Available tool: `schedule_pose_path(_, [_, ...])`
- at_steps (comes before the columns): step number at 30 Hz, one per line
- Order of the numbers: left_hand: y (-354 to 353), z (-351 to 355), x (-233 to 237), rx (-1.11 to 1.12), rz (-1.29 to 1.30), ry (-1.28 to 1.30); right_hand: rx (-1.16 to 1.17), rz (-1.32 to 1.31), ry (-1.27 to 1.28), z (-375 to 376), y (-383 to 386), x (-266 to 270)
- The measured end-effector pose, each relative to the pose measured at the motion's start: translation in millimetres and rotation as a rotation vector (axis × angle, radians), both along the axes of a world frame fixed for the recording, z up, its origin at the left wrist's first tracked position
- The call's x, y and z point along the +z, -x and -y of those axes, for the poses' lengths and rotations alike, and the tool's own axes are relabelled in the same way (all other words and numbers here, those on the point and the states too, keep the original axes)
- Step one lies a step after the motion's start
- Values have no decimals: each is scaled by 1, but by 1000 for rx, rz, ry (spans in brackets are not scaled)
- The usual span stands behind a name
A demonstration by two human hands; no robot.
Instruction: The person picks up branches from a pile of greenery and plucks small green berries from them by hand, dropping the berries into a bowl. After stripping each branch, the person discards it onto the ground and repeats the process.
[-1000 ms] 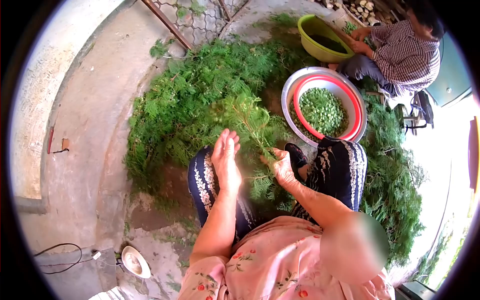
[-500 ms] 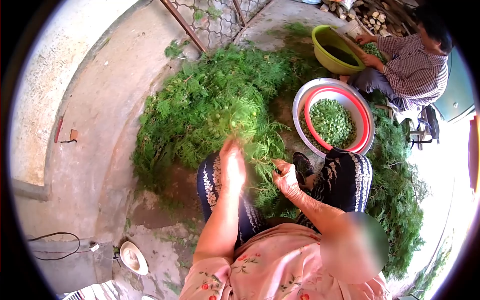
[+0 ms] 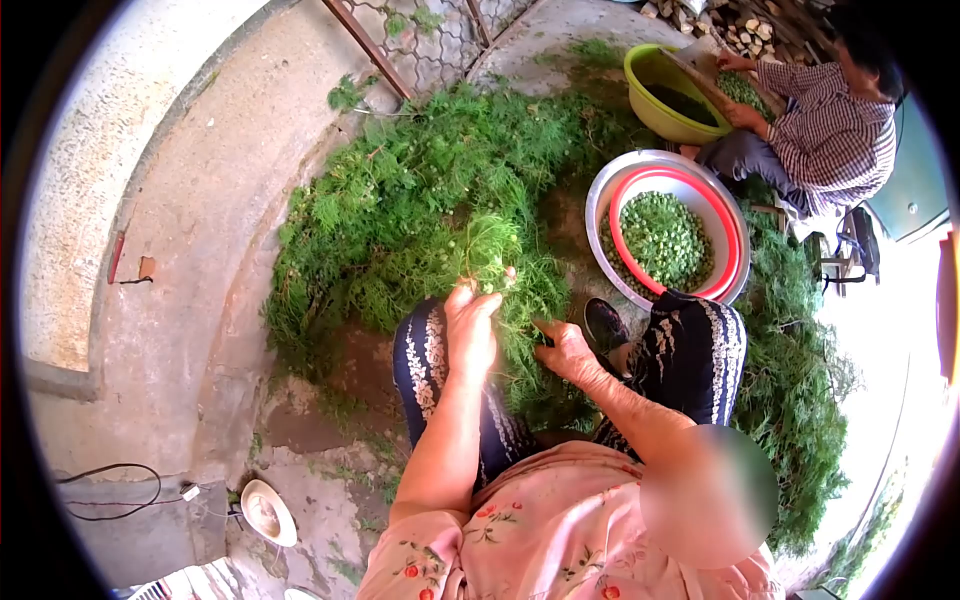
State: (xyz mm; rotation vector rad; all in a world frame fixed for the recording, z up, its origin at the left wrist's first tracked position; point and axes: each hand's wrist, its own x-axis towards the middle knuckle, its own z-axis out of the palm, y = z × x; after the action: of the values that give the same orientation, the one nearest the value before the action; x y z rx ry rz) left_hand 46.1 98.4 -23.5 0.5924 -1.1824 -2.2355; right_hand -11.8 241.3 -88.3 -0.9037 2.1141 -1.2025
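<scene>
My left hand is closed round a feathery green conifer sprig with small pale-green cones, held up over my knees. To its right, my right hand is also closed, thumb and fingers pinched at the edge of hanging green foliage; what its fingertips hold is too small to make out. Beyond both hands spreads a big heap of cut conifer branches. Right of the heap, a metal basin holds a red-rimmed bowl, with many small green cones inside.
At the upper right another person sits holding a tilted board-like tray with green bits over a yellow-green tub. Firewood is stacked behind. More branches lie along my right side. A pale hat-like dish is at lower left.
My left hand, blurred before, is now steadier and turned, with the sprig showing above it. My right hand has shifted slightly left. The other person's far hand has moved a little on the tray.
</scene>
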Motion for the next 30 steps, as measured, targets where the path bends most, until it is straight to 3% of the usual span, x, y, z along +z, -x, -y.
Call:
schedule_pose_path(4, [-1, 2, -18, 2, -18, 143, 206, 123, -129, -3, 19, 36])
schedule_pose_path(5, [-1, 4, -21, -23, -24, 147, 218, 27, -14, -6, 22, 30])
schedule_pose_path(7, [0, 6, -23, -73, -37, 155, 205, -224, -43, -9, 34, 26])
schedule_pose_path(8, [0, 4, -22, -62, -22, 142, 92, -205, -69, -10, 37, 25])
schedule_pose_path(11, [2, -3, -14, -52, 19, 121, -228, -361, 242, -9, 45, 28])
schedule_pose_path(12, [2, -4, -12, -60, 31, 126, -330, -249, 274, -6, 40, 46])
schedule_pose_path(15, [4, -11, -6, -77, 78, 209, -321, 58, 456, 3, 32, 51])
schedule_pose_path(20, [4, -19, -7, -112, 89, 283, -214, -136, 355, 15, 21, 65])
schedule_pose_path(23, [4, -23, 4, -114, 217, 585, -263, -248, 391, 20, 23, 50])
schedule_pose_path(24, [5, -22, 5, -106, 227, 623, -266, -237, 392, 21, 23, 47])
schedule_pose_path(27, [5, -24, 12, -114, 250, 442, -345, 161, 418, 20, 21, 48])
schedule_pose_path(30, [7, -27, 20, -115, 231, 304, -342, 309, 380, 18, 23, 55])
